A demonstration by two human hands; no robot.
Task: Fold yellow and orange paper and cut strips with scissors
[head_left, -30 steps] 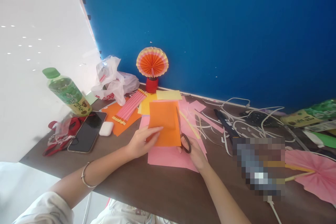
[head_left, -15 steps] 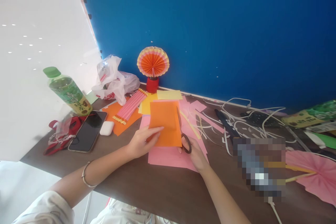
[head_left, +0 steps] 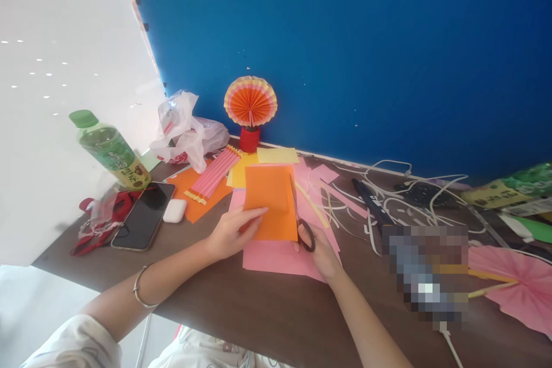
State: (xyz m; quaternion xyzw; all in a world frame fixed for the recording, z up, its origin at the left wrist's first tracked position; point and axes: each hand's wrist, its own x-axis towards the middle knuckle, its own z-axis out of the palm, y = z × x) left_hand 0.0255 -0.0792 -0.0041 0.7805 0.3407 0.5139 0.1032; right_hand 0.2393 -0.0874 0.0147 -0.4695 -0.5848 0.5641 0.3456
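Observation:
My left hand (head_left: 232,232) pinches the lower left corner of an orange paper sheet (head_left: 269,200), fingers closed on it. My right hand (head_left: 319,252) grips black-handled scissors (head_left: 301,218), whose blades run up along the sheet's right edge. Under the orange sheet lies a pink paper sheet (head_left: 280,257) on the brown table (head_left: 267,310). A bracelet (head_left: 140,290) circles my left wrist.
At the left stand a green bottle (head_left: 110,150), a phone (head_left: 144,216), a white earbud case (head_left: 175,210) and a red strap. At the back are a plastic bag (head_left: 185,132), a paper fan (head_left: 250,103) and folded pink strips (head_left: 213,175). White cables (head_left: 401,195) and a pink fan (head_left: 517,287) lie right.

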